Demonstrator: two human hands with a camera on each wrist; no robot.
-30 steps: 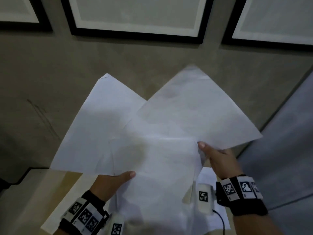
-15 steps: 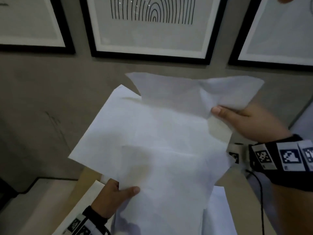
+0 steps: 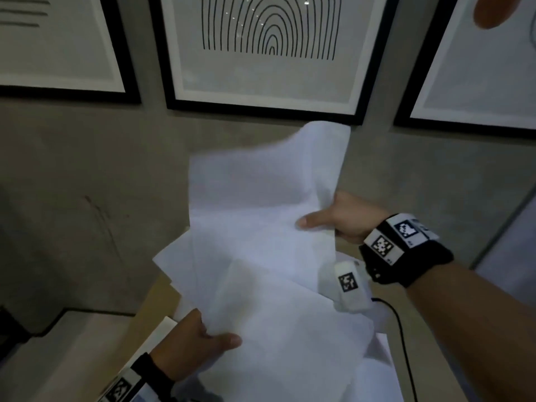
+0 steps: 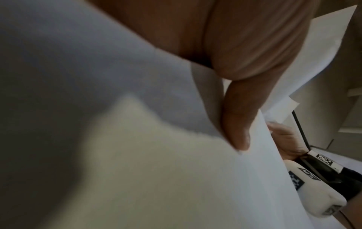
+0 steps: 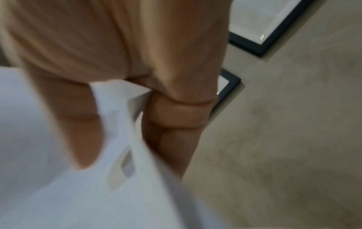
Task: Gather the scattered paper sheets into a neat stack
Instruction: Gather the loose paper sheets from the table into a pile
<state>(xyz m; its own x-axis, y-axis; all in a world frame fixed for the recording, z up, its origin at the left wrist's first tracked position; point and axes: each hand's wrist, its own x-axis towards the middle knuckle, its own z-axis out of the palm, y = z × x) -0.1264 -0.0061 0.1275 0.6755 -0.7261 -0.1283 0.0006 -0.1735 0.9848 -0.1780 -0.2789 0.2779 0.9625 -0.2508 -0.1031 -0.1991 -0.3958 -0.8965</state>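
Note:
Several white paper sheets (image 3: 255,256) hang fanned and overlapping in the air between both hands. My left hand (image 3: 200,343) pinches their lower left edge, thumb on top. The left wrist view shows that thumb (image 4: 237,124) pressed on the paper sheets (image 4: 137,155). My right hand (image 3: 339,219) grips the right edge higher up, thumb across the front, and the top sheet (image 3: 269,175) curls upward there. In the right wrist view the thumb (image 5: 78,131) and curled fingers (image 5: 176,117) clamp the paper (image 5: 88,193). More white sheets (image 3: 374,381) lie on the table below.
A light wooden table (image 3: 153,309) shows under the sheets, with a black cable (image 3: 403,338) trailing from the right wrist camera. Behind is a grey wall (image 3: 87,169) with black-framed pictures (image 3: 266,53). A grey panel (image 3: 510,250) stands at the right.
The right hand has swung its sheets up and leftward over the left hand's bundle, so the wide fan has narrowed. The head camera has tilted up, showing more of the framed pictures.

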